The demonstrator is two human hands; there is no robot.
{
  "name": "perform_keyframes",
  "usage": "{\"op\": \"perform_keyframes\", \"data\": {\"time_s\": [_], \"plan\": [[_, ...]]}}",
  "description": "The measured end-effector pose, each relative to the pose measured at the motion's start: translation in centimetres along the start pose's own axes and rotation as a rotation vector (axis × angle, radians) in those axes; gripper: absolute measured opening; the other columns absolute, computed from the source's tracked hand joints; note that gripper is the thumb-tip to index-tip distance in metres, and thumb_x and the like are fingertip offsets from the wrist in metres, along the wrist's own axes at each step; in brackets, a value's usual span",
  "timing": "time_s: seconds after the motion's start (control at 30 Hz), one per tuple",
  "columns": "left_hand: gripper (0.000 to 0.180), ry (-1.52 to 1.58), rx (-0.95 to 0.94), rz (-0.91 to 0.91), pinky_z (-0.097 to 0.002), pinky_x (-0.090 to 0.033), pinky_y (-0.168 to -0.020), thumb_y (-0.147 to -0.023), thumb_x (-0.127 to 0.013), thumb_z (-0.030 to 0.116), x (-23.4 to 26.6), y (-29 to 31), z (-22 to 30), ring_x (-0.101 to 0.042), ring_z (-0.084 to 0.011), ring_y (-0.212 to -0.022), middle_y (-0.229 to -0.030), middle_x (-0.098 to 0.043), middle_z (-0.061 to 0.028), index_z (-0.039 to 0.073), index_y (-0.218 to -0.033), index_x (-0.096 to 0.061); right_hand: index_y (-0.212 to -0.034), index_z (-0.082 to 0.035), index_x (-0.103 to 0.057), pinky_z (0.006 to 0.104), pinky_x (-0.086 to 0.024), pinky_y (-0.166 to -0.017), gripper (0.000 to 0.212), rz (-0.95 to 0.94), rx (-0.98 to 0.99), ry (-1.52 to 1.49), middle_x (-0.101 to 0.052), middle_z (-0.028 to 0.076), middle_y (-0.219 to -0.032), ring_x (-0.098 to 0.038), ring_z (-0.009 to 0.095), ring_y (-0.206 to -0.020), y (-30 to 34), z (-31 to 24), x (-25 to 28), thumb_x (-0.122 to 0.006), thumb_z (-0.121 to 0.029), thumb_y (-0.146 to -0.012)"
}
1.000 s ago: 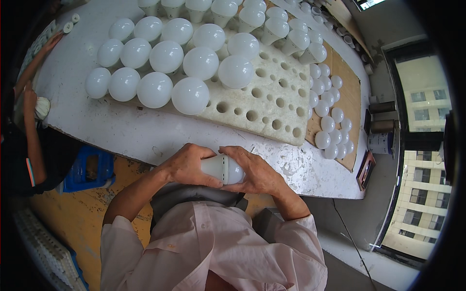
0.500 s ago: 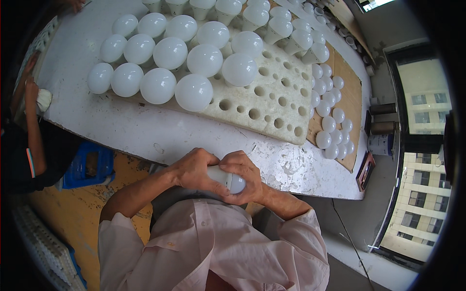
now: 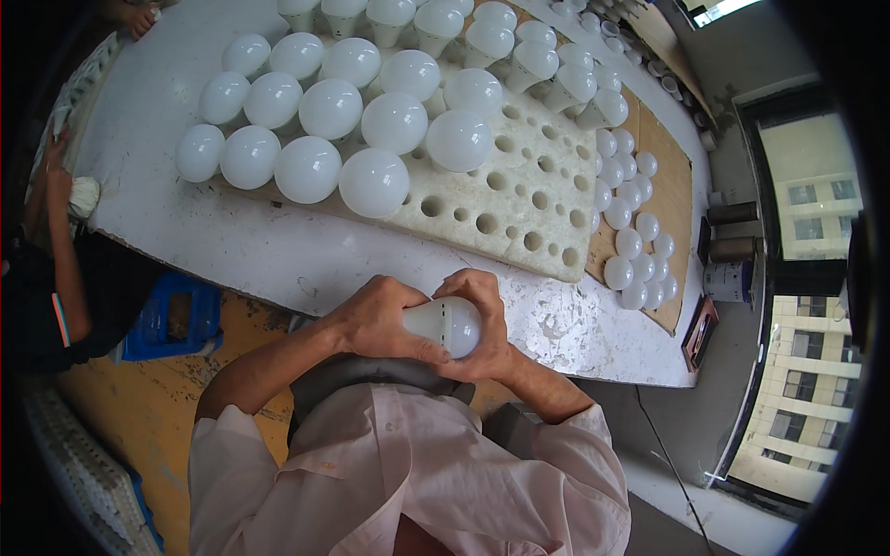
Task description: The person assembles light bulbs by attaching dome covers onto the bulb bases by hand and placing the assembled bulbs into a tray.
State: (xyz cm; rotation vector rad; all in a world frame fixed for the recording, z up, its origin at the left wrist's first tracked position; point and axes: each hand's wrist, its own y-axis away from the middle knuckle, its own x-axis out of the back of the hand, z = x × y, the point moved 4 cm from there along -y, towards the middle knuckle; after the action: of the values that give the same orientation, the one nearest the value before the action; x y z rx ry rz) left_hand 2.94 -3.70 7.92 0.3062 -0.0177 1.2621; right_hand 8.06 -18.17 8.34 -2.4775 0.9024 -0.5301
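Observation:
I hold a white light bulb [image 3: 429, 322] lying sideways between both hands, just in front of the table's near edge. My left hand [image 3: 378, 320] is closed round its tapered body, hiding the base end. Around the round dome end curls my right hand [image 3: 489, 320], its fingers over the top and its thumb below. Beyond them on the table lies an off-white foam board [image 3: 473, 236] with rows of holes. Several bulbs [image 3: 373, 183] stand dome up in its left and far parts, while bare holes show at its near right.
Several loose white domes [image 3: 629, 243] rest on a cardboard sheet [image 3: 675, 195] at the right. A small framed object [image 3: 700, 334] and a tub [image 3: 728, 281] are by the right edge. At left, a co-worker's arm [image 3: 63, 241] reaches in near a blue stool [image 3: 153, 324].
Both hands have risen slightly with the bulb. My right fingers have opened from over it, so more of the dome and body shows. A co-worker's hand at the far left has come further into view.

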Motion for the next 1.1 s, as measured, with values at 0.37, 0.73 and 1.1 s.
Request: {"op": "perform_keyframes", "data": {"time_s": [0.37, 0.73, 1.1], "plan": [[0.067, -0.433, -0.352, 0.521, -0.0372, -0.053, -0.071, -0.059, -0.086, 0.026, 0.7, 0.2, 1.5, -0.067, -0.0327, -0.083, -0.093, -0.066, -0.0198, -0.005, -0.111, -0.056, -0.141, -0.006, -0.022, 0.0383, -0.028, -0.109, 0.092, -0.027, -0.312, -0.148, -0.032, 0.016, -0.140, -0.033, 0.025, -0.131, 0.8, 3.0, 1.7, -0.076, 0.001, -0.067], [0.066, -0.946, -0.777, 0.843, -0.0324, -0.051, -0.062, -0.054, -0.068, -0.002, 0.0, -0.2, 0.5, -0.060, -0.0231, -0.072, -0.119, -0.060, -0.0200, -0.003, -0.118, -0.053, -0.140, -0.010, -0.028, 0.0381, -0.032, -0.107, 0.089, 0.049, -0.473, -0.256, -0.038, 0.012, -0.138, -0.037, 0.023, -0.129, -0.3, 2.6, 2.0, -0.076, 0.003, -0.066], [0.065, -0.873, -0.764, 0.771, -0.0346, -0.052, -0.067, -0.059, -0.068, -0.004, 0.1, -1.0, -0.8, -0.061, -0.0248, -0.077, -0.123, -0.056, -0.0186, 0.000, -0.122, -0.052, -0.117, -0.006, -0.048, 0.0346, -0.038, -0.100, 0.050, 0.219, -0.443, -0.403, -0.050, 0.013, -0.125, -0.048, 0.020, -0.117, 0.1, 5.1, 3.2, -0.074, -0.003, -0.073]]}}
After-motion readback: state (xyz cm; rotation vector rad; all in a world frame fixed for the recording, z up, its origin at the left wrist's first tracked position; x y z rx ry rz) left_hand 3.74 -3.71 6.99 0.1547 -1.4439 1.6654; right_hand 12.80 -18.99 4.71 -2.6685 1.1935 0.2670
